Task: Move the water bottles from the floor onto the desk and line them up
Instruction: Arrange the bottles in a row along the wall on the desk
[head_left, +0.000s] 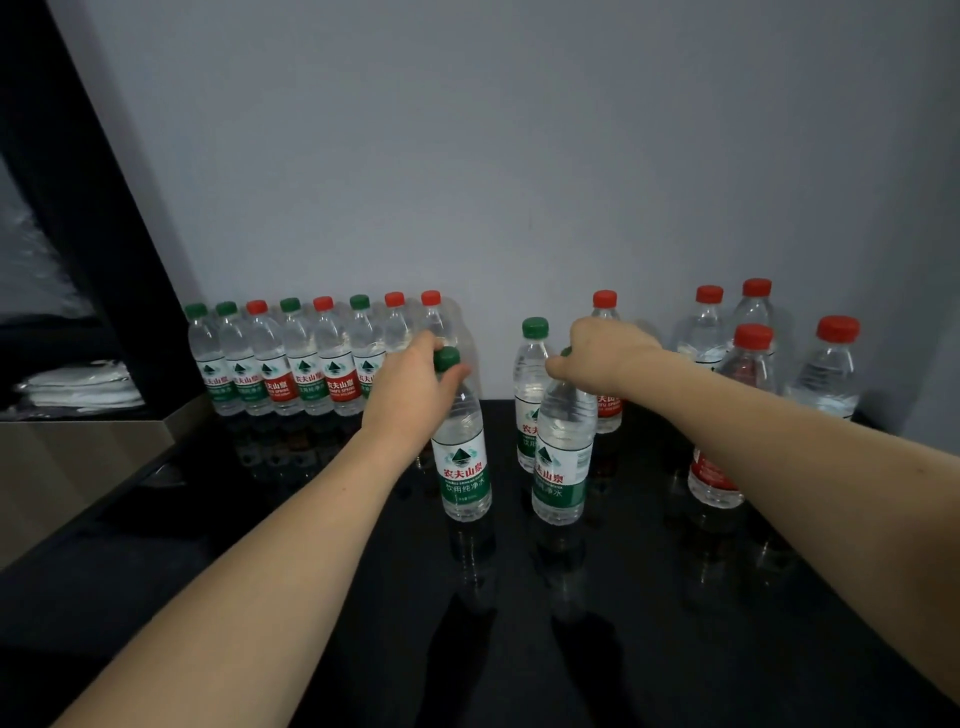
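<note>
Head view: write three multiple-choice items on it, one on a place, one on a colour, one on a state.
1. Where on the desk does the tidy row of bottles stand?
A) against the wall, far left
B) along the near edge
C) at the far right

2. What colour is the cap of the near-left bottle that the left hand holds?
A) red
B) green
C) blue

3. What is the right hand doing?
A) lying flat on the desk
B) hanging idle
C) gripping the top of the near-right bottle

Answers:
1 A, the row lines the wall at the desk's far left.
2 B, the green cap shows above the fingers.
3 C, its fingers curl over the bottle's top.
</note>
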